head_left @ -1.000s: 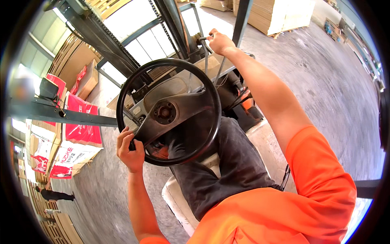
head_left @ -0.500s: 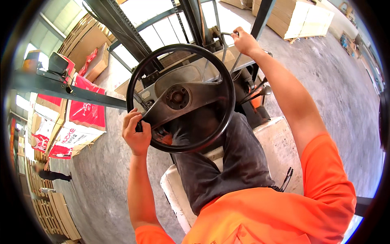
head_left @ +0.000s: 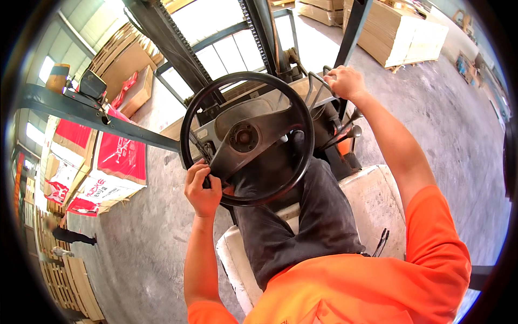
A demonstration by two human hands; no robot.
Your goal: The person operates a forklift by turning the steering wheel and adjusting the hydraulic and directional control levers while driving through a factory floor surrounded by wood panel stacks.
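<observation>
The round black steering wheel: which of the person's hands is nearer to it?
Left. The left hand grips the round black steering wheel at its lower left rim; the right hand is beyond its upper right, on a lever.

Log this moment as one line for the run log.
left hand: gripping steering wheel lower-left rim | right hand: on control lever beside mast | seated on white seat | concrete floor

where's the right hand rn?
In the head view, the right hand is up at upper right of centre, closed on a lever just right of the black steering wheel, which the left hand grips at lower left.
</observation>
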